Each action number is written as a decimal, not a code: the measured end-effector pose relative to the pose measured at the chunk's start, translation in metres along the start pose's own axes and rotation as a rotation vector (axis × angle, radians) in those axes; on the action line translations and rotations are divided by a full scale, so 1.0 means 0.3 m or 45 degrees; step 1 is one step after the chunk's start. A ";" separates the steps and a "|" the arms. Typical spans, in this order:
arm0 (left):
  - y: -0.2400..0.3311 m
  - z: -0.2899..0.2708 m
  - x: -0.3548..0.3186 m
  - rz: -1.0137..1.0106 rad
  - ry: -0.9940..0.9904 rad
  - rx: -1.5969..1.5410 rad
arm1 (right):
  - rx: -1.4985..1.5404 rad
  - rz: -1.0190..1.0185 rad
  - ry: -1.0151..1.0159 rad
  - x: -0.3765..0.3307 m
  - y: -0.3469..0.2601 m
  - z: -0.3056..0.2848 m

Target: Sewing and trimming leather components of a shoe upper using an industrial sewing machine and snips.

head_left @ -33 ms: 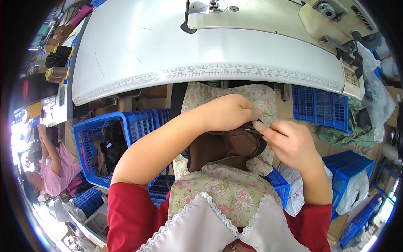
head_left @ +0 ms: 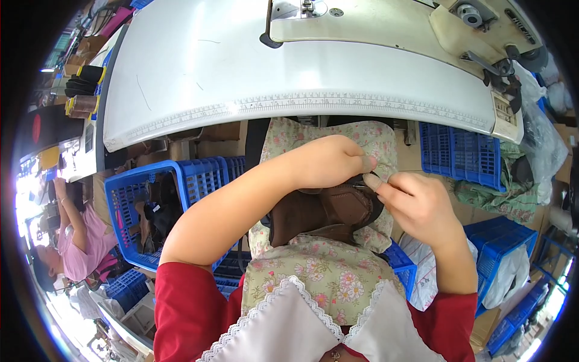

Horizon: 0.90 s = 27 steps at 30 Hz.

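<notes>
On my lap, over a flowered apron [head_left: 325, 277], lies a dark brown leather piece [head_left: 301, 217] that looks like a stitched shoe upper. My left hand [head_left: 335, 161] reaches across its far side, closed, fingers curled at the upper's far right edge. From the right, my right hand [head_left: 416, 202] meets it there in a closed pinch, thumb and forefinger against the same edge. The fingertips of both hands almost touch. Whatever lies between the right fingertips is too small and covered to make out.
Beyond my lap stands a white sewing table [head_left: 241, 78] with a ruler along its near edge and a sewing machine [head_left: 374, 27] on it. Blue baskets [head_left: 175, 166] flank me on both sides, the left one holding dark pieces. A person in pink [head_left: 93, 232] works at far left.
</notes>
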<state>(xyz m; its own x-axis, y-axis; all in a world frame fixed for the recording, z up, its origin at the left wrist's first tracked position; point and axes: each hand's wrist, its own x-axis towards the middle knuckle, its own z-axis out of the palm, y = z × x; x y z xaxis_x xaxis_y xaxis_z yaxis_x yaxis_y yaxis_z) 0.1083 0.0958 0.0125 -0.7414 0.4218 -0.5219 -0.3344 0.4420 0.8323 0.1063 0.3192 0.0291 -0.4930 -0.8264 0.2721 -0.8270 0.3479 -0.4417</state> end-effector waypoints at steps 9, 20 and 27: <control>0.004 0.002 0.008 -0.021 -0.017 0.022 | -0.016 0.020 -0.062 0.004 -0.007 -0.019; 0.011 0.008 0.014 0.010 -0.015 0.037 | -0.044 -0.048 -0.140 0.012 0.013 -0.017; -0.009 0.017 0.024 0.061 -0.013 0.059 | -0.078 -0.090 -0.227 0.002 0.031 -0.012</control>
<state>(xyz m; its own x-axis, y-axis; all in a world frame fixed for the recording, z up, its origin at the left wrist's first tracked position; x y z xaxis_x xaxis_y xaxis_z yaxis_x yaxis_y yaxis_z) 0.1068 0.1016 0.0056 -0.7499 0.4513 -0.4837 -0.2710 0.4574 0.8470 0.0975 0.3235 0.0282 -0.3820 -0.9131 0.1423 -0.8754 0.3083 -0.3723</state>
